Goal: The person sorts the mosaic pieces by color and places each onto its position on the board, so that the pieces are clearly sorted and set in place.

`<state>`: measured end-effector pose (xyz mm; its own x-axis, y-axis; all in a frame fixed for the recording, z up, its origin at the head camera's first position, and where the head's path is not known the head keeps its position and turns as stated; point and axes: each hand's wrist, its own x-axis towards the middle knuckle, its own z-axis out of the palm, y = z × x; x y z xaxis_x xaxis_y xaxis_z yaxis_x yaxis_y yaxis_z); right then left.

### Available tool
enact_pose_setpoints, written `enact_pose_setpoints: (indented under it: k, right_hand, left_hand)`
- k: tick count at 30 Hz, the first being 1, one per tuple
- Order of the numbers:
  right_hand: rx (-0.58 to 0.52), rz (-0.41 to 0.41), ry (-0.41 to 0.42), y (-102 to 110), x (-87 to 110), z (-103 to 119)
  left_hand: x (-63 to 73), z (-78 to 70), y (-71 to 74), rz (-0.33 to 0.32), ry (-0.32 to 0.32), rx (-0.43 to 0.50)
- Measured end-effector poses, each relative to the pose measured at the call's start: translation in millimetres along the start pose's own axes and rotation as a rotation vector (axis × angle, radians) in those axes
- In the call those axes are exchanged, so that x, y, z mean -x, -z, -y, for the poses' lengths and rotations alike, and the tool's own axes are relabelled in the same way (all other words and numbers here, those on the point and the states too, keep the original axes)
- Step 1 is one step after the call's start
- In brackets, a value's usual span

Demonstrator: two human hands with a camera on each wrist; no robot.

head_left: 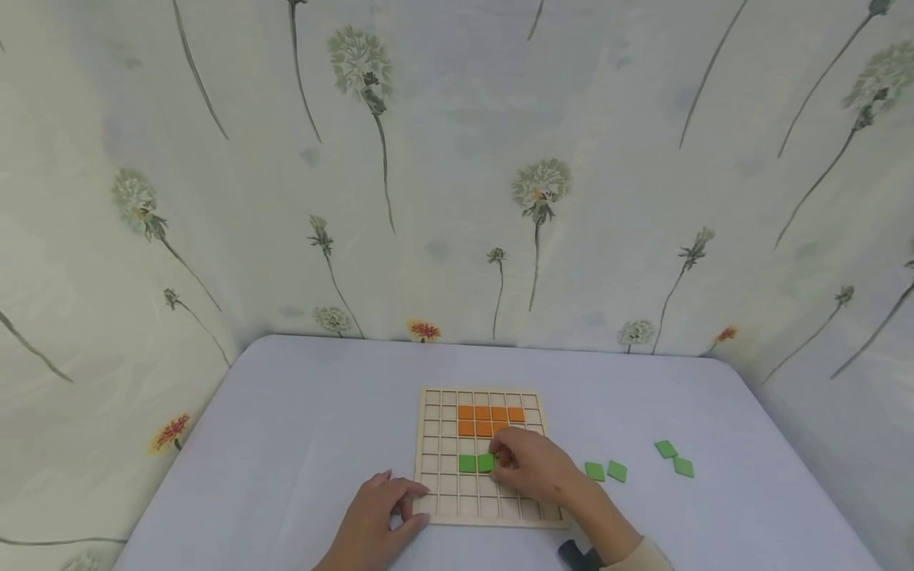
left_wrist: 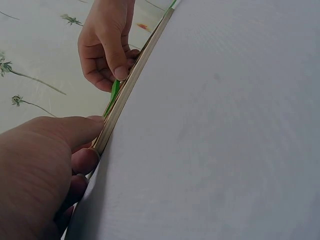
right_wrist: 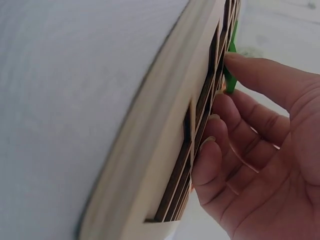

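Note:
A pale wooden grid board (head_left: 437, 463) lies on the table, with raised strips marking square cells. My right hand (head_left: 531, 464) is over its right half, pinching a thin green square tile (head_left: 485, 462) between thumb and curled fingers. In the right wrist view, the thumb tip touches that green tile (right_wrist: 230, 80) close over the grid. Just left of it, another green tile (head_left: 467, 464) sits in a cell. My left hand (head_left: 378, 515) rests at the board's lower left edge, with thumb and forefinger touching the rim; the left wrist view shows the fingertips against the board's side (left_wrist: 127, 87).
Two rows of orange tiles (head_left: 482, 413) fill cells in the upper part of the board, the lower row partly behind my right hand. Several loose green tiles (head_left: 617, 471) lie on the white table (head_left: 307, 428) to the right. A flower-printed curtain (head_left: 443, 198) surrounds the table.

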<state>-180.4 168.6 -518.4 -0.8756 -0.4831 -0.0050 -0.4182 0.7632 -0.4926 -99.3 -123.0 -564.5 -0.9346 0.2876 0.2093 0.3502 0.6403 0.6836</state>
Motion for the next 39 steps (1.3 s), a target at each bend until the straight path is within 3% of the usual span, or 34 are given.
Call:
enact_pose_setpoints:
  k: [10, 27, 35, 39]
  right_hand:
    - [-0.014, 0.007, -0.022, 0.4, 0.3, 2.8]
    - [-0.045, 0.017, -0.033, 1.0, 0.5, 2.3]
    - [-0.057, 0.021, -0.017, 3.3, 3.8, 0.9]
    - [-0.081, 0.013, -0.007, 6.1, 6.0, 0.3]
  left_hand:
    - [0.3, 3.3, -2.1, -0.018, -0.041, 0.003]
    - [0.0, 2.8, -4.4, -0.005, 0.008, -0.025]
    - [-0.3, 3.2, -4.9, -0.028, -0.026, -0.031]
    - [-0.4, 4.6, -5.7, -0.021, -0.014, -0.026]
